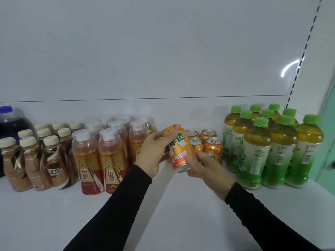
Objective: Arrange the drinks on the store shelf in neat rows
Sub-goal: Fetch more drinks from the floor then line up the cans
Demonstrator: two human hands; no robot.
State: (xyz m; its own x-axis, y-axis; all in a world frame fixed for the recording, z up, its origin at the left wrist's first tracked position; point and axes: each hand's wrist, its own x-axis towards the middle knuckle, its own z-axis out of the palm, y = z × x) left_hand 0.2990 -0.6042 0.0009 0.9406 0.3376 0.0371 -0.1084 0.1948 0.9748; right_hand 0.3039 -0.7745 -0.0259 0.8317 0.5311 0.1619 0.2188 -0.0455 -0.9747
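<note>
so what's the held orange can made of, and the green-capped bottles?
Orange can: looks like thin metal, probably aluminium, with a glossy print and a bare silvery bottom rim. Green-capped bottles: clear plastic by the look, liquid showing through, with matte green caps and wrap labels.

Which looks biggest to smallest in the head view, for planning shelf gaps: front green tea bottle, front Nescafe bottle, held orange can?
1. Green tea bottle.
2. Nescafe bottle.
3. Orange can, though it is held nearer the camera.

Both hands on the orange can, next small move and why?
Probably stand the tilted orange can upright in front of the four standing cans, extending their rows. Left hand grips its upper side, right hand its base, and bare shelf lies before them.
</note>
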